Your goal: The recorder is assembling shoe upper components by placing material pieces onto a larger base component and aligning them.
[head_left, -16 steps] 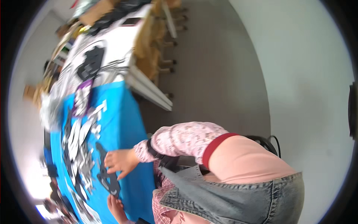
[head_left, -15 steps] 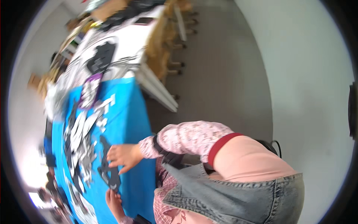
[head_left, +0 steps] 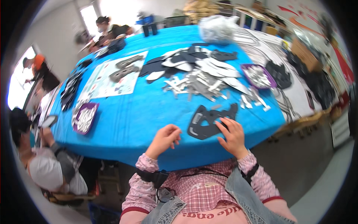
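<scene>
A dark grey flat cut-out piece (head_left: 203, 125) with slots and openings lies near the front edge of the blue-covered table (head_left: 149, 130). My right hand (head_left: 233, 139) rests at its right part, fingers spread and fingertips touching it. To the left of the piece, apart from it, is my left hand (head_left: 164, 141). Its fingers are curled in towards the thumb; whether anything small is inside them cannot be seen. Just behind the piece lie white and grey strips (head_left: 201, 86) in a loose pile, with larger white and black curved pieces (head_left: 220, 69) beyond.
Purple baskets of small white pieces stand at the right (head_left: 259, 76) and left (head_left: 86, 118). A printed sheet (head_left: 108, 84) bears two grey-brown parts (head_left: 125, 72). A clear plastic bag (head_left: 218, 29) sits at the back. A seated person (head_left: 56, 168) works at the left.
The view has swung left and levelled, bringing the whole table and other people into sight. My left hand has come away from the dark grey piece; my right hand stays at it.
</scene>
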The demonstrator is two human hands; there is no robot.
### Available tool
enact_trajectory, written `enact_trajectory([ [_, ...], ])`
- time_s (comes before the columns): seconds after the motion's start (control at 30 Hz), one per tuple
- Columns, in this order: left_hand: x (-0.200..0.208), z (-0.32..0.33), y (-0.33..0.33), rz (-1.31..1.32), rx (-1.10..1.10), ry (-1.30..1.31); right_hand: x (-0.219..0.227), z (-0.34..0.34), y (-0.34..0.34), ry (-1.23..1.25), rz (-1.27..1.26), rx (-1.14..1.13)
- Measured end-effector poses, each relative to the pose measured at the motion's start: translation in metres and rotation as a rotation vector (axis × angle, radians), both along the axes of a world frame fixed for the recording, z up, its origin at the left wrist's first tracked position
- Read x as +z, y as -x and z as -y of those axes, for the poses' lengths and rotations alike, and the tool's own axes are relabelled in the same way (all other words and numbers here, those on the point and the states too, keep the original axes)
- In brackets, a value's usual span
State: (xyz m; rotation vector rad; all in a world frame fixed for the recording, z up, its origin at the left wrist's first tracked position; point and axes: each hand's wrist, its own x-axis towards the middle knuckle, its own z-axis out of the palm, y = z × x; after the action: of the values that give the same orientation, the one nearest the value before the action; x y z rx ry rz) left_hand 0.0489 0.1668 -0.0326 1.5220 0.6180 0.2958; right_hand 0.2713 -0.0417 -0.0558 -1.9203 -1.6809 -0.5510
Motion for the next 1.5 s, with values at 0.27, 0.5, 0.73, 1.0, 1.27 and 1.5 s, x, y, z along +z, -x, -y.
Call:
enact_trajectory([
  [0.27, -0.002, 0.007, -0.003, -0.001, -0.011, 0.02, -0.01, -0.007, -0.002, -0.033, 0.001, -0.019],
  [0.5, 0.047, 0.023, 0.013, 0.118, 0.27, -0.677, -0.013, -0.008, -0.004, 0.021, 0.009, -0.055],
  [0.73, 0.076, 0.018, 0.037, 0.2, 0.48, -0.687, -0.017, -0.01, -0.005, -0.007, 0.035, -0.055],
  [1.0, 0.024, 0.001, 0.028, 0.014, 0.354, -0.787, -0.015, -0.008, -0.003, 0.0, 0.057, -0.057],
  [1.27, -0.006, -0.009, 0.024, -0.114, 0.3, -0.816, -0.013, -0.009, -0.003, 0.005, 0.05, -0.059],
  [1.5, -0.008, -0.01, 0.021, -0.164, 0.362, -0.86, -0.016, -0.01, -0.005, -0.013, 0.048, -0.04],
])
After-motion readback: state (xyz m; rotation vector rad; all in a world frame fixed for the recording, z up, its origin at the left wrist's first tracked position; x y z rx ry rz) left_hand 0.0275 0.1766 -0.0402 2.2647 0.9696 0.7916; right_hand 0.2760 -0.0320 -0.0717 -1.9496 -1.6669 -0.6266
